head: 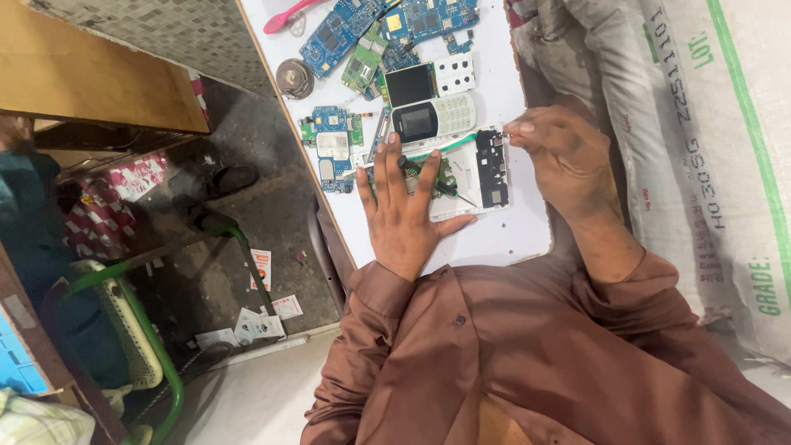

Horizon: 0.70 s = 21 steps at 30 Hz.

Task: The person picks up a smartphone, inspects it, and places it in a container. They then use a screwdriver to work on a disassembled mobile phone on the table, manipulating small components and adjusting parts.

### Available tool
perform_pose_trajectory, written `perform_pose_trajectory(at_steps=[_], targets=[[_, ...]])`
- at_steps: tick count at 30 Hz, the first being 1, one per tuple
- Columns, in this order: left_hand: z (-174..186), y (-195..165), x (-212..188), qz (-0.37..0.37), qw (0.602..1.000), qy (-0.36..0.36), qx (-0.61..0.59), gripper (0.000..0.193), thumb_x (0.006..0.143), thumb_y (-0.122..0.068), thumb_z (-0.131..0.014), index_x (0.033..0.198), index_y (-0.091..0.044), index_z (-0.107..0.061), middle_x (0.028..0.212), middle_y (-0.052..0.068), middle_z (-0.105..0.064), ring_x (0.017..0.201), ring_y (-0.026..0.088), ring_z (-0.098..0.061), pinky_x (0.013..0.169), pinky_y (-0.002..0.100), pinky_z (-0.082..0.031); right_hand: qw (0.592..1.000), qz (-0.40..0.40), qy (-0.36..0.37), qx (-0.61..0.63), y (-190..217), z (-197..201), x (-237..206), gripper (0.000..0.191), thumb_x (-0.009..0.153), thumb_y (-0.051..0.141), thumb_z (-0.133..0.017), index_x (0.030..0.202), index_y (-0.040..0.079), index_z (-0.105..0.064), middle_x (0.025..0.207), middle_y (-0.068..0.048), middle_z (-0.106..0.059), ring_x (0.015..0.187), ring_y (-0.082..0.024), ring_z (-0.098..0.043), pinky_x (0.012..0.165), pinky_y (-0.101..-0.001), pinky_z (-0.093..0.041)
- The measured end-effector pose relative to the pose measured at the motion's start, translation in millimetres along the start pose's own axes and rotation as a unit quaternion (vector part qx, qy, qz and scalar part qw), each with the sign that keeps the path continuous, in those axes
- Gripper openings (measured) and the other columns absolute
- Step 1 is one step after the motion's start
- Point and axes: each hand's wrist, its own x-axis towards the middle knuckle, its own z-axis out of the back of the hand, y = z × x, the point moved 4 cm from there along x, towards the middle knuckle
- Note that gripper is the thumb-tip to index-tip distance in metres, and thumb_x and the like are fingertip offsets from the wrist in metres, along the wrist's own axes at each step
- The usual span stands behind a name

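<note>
Left hand [404, 214] lies flat, fingers spread, on the opened phone [474, 177]. Right hand [564, 156] pinches its top corner beside a screwdriver [451, 189].

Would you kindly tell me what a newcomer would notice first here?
The left hand lies flat on an opened white phone housing at the middle of the white table; the right hand pinches its right edge. Blue circuit boards crowd the table's far end, beside a grey keypad phone.

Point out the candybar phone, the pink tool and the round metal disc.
Candybar phone [434, 119], head view: on its keypad.
Pink tool [284, 16], head view: on its handle.
Round metal disc [294, 78], head view: its middle.
</note>
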Motion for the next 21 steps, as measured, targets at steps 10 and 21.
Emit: perform_pose_trajectory(at_steps=[10, 21], targets=[[0, -1, 0, 0.002, 1.000, 0.001, 0.002, 0.108, 0.067, -0.074, -0.080, 0.156, -0.027, -0.040, 0.167, 0.023, -0.026, 0.157, 0.040, -0.023, 0.126, 0.064, -0.012, 0.996, -0.027, 0.054, 0.062, 1, 3, 5, 0.039, 0.105, -0.009, -0.061, 0.137, 0.011, -0.052, 0.127, -0.016, -0.071, 0.115, -0.022, -0.072, 0.090, -0.0298, -0.059], [1, -3, 1, -0.001, 1.000, -0.006, 0.004, 0.107, 0.068, -0.074, -0.080, 0.156, -0.028, -0.040, 0.166, 0.023, -0.026, 0.156, 0.040, -0.024, 0.127, 0.063, -0.012, 0.999, 0.013, -0.022, -0.028, 5, 0, 10, 0.036, 0.096, -0.006, -0.081, 0.121, 0.011, -0.062, 0.102, -0.008, -0.059, 0.094, -0.020, -0.065, 0.081, -0.0285, -0.056]])
